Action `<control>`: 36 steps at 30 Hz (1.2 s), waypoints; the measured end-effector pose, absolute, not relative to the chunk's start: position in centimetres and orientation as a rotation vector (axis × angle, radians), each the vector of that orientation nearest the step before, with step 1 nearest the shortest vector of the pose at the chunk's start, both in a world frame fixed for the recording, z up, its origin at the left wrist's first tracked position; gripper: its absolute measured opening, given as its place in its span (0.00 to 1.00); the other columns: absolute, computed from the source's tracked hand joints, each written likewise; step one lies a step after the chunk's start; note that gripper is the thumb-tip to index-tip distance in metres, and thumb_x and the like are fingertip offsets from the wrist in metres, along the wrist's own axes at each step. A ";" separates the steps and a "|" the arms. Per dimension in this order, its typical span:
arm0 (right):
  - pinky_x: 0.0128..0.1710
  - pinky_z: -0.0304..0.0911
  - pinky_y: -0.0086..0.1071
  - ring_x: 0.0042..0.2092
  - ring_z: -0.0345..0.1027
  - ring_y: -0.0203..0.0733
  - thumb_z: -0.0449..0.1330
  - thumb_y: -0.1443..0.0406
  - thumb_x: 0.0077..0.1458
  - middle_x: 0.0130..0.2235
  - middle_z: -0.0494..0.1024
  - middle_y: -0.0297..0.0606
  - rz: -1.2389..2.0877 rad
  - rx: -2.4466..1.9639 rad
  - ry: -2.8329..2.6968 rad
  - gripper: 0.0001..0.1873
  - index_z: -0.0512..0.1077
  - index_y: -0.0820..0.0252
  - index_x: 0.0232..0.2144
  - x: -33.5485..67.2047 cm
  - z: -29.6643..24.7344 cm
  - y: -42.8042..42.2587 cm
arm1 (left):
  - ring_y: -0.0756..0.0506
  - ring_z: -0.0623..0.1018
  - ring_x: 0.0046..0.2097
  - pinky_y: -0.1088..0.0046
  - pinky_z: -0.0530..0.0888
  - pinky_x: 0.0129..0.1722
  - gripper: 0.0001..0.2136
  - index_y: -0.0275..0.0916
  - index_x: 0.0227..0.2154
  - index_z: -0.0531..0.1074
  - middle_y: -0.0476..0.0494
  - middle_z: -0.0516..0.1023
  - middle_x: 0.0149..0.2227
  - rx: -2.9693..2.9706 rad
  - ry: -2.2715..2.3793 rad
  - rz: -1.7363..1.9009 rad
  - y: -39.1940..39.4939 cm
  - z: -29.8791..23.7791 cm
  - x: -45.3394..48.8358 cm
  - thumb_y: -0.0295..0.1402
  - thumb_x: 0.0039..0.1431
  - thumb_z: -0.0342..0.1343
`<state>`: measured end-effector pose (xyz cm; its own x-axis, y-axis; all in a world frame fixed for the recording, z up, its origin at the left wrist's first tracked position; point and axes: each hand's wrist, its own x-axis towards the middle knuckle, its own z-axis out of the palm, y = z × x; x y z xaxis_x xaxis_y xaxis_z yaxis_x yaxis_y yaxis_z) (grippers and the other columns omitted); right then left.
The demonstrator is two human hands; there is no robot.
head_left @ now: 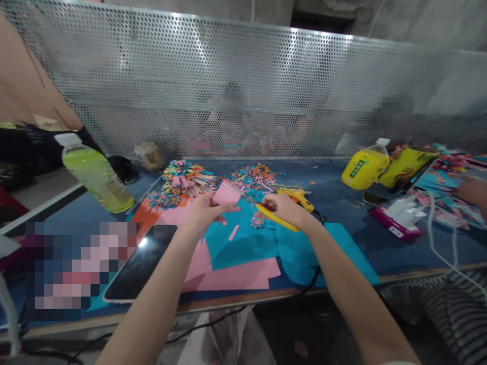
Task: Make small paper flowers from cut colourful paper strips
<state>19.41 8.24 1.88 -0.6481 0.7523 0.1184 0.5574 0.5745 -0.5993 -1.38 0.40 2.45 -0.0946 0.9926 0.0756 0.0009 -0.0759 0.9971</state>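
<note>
Above the overlapping pink and blue paper sheets (pixel 243 263) on the blue-covered workbench (pixel 342 192), the left hand (pixel 203 213) pinches a small pink paper rectangle (pixel 225 195) between thumb and fingertips, its fingers closed on the lower edge. The right hand (pixel 287 208) is wrapped around yellow-handled scissors (pixel 276 217), fingers curled tight on the grips, blades pointing toward the paper; whether the blades are open or already biting is hard to tell, since that spot is blurred.

The main risk is to the left fingertips: they sit just beside the blade tips, and a quick snip or a slip of the flimsy piece could nick them. Held only at one edge, the pink rectangle could also flex and give a crooked cut. A loose pink paper strip (pixel 233 232) lies on the blue sheet below (more offcuts could land on the heap of multicoloured paper flowers and scraps (pixel 186 182) behind).

A yellow glue gun (pixel 299 196) rests just behind the right hand, its cord trailing off the bench edge, and a snagged wrist might drag it. A black smartphone (pixel 142 263) lies by the left forearm near the bench edge, where an elbow could knock it. A green drink bottle (pixel 97 175) stands further left.
</note>
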 end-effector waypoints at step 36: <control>0.24 0.53 0.29 0.24 0.59 0.35 0.58 0.53 0.40 0.21 0.68 0.32 0.574 -1.155 -2.426 0.15 0.64 0.59 0.23 19.6 1.5 9.1 | 0.35 0.71 0.46 0.64 0.67 0.39 0.16 0.36 0.41 0.67 0.31 0.71 0.44 1.667 2.488 0.486 0.1 0.8 -3.0 0.31 0.47 0.51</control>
<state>19.60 9.10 1.47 -0.5835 0.7941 0.1703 0.6336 0.5763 -0.5162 -2.99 0.12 0.79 -0.3924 0.9156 0.0876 0.8813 0.3470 0.3208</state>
